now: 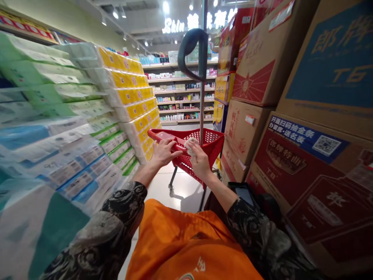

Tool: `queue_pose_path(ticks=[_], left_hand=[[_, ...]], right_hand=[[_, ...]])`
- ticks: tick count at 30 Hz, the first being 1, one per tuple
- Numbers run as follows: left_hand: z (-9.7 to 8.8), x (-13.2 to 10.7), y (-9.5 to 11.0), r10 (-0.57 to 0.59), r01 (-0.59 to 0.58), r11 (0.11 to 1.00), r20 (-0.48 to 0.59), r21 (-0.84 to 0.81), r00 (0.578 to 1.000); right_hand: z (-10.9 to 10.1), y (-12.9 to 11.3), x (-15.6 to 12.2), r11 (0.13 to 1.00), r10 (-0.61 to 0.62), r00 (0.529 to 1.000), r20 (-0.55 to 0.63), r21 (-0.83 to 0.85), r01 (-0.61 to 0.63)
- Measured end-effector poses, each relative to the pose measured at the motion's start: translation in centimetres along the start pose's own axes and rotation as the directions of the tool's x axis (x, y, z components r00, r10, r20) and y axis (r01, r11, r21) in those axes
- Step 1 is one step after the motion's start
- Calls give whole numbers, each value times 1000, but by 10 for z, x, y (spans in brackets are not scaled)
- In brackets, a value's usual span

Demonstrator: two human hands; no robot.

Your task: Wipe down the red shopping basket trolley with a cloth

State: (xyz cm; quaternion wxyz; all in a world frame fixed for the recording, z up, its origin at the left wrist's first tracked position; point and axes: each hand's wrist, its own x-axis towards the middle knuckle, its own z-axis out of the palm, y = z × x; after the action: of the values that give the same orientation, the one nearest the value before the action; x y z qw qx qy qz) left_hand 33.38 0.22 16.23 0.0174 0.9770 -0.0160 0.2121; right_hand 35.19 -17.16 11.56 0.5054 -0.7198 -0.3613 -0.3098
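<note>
Fingers of the left hand [164,152] curl closed over the red plastic handle [155,135] of a red mesh shopping cart [206,144]; the right hand [199,160] grips a pale crumpled wad [190,146] against its rim, centre frame, between tissue packs [131,85] and cardboard cartons [317,186].

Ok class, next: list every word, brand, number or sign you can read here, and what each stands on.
"Skin": lit shop sign; the characters beside it are too blurred.
"郎牌", "T6": blue panel of the upper carton.
"开盖扫码抽金条", "办宴席·送名表": blue strip on the red carton.
"郎牌特曲": red carton.
Labels on the yellow-banded packs: too small to read.
</note>
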Motion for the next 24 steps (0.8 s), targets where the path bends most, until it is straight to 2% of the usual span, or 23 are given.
queue_pose_path(ticks=[3, 7, 11, 14, 16, 19, 21, 24], left_hand=[[-3, -8, 17, 17, -14, 998, -51, 62, 999], [-8, -15, 46, 17, -11, 995, -70, 95, 997], [-8, -15, 64, -15, 22, 997, -94, 69, 995], [-5, -10, 49, -43, 44, 999, -59, 10, 997], [-2, -7, 29, -132, 132, 991, -11, -35, 991], [2, -7, 4, -239, 241, 970, 42, -45, 970], [4, -8, 0, -243, 244, 969, 47, -28, 969], [3, -10, 13, -258, 259, 966, 34, -4, 965]], right_hand=[[5, -13, 4, 990, -26, 998, 55, -138, 33], [-2, -12, 0, 938, 52, 997, 60, -346, -28], [-17, -1, -3, 924, 23, 996, 85, -382, 11], [-27, 8, 1, 926, -27, 997, 66, -374, 50], [-30, 14, 4, 926, -39, 998, 46, -374, 54], [-29, 16, 10, 925, 6, 999, 35, -381, 8], [-21, 11, 15, 917, 50, 998, 31, -398, -33], [2, 0, 22, 908, 57, 998, 36, -418, -36]])
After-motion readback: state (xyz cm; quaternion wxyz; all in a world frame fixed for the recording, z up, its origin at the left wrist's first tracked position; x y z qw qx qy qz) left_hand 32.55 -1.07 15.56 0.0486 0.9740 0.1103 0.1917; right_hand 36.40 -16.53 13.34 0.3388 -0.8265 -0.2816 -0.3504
